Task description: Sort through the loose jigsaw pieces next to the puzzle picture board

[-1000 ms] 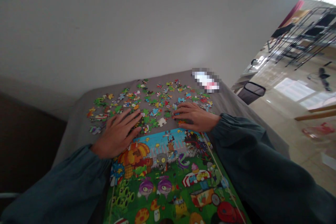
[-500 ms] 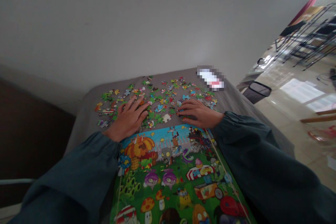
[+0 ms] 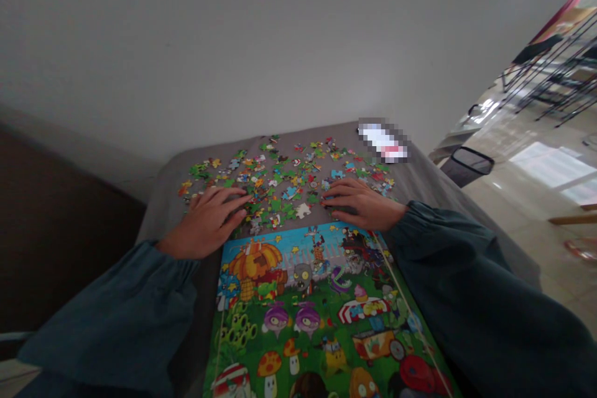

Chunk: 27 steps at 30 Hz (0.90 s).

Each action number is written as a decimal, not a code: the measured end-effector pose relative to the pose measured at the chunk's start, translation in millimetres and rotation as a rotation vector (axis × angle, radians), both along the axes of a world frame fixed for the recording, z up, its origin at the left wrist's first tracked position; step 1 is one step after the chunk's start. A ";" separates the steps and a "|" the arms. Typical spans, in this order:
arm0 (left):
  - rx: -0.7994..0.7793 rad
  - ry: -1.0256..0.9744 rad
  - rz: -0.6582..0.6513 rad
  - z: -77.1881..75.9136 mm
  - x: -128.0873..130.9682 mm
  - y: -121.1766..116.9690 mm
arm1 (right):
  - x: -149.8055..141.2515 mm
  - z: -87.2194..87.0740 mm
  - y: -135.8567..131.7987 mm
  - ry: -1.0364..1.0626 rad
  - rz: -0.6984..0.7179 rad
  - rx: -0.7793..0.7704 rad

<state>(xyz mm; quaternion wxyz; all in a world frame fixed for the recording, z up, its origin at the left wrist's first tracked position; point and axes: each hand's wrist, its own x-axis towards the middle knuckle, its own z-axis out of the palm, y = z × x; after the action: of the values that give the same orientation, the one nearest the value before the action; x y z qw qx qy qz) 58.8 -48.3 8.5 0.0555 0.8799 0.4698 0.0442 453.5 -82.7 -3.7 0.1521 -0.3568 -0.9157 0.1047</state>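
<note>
Loose jigsaw puzzle pieces (image 3: 290, 193) lie scattered over the far half of a cloth-covered table. My left hand (image 3: 209, 216) rests palm down over the left edge of the pieces, fingers stretched out to the right. On the other side, my right hand (image 3: 361, 204) lies low over the pieces with its fingers stretched to the left. Nothing shows in either grip; what is under the palms is hidden. Nearer to me, between my forearms, is a colourful cartoon puzzle picture (image 3: 298, 317) with pumpkins, mushrooms and purple turnips. A piece with a pale face (image 3: 303, 210) sits just beyond its far edge.
A blurred-out phone-like object (image 3: 383, 142) is at the table's back right corner. The grey tablecloth (image 3: 163, 199) reaches a white wall (image 3: 261, 43) behind. To the right are a dark bin (image 3: 466, 165) and folding racks (image 3: 559, 68) on a tiled floor.
My left hand has drawn left and slightly toward me, baring pieces it covered. My right hand stays near the same pieces. The whole view has shifted a little.
</note>
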 end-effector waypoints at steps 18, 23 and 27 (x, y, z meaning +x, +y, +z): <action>-0.189 0.070 0.036 7.0 7.8 -9.6 | 1.8 -3.3 0.9 0.002 0.006 -0.001; -0.081 -0.042 -0.010 14.6 -5.0 -2.0 | 1.2 -3.2 1.0 0.017 0.013 -0.010; -0.051 -0.071 -0.132 19.5 -13.1 1.9 | 0.8 -3.4 0.9 0.032 0.008 -0.028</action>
<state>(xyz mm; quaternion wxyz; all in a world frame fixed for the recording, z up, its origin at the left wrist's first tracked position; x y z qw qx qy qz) 45.7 -46.4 28.1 0.0974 0.9052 0.4094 0.0596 454.3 -81.8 -7.2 0.1615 -0.3533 -0.9131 0.1237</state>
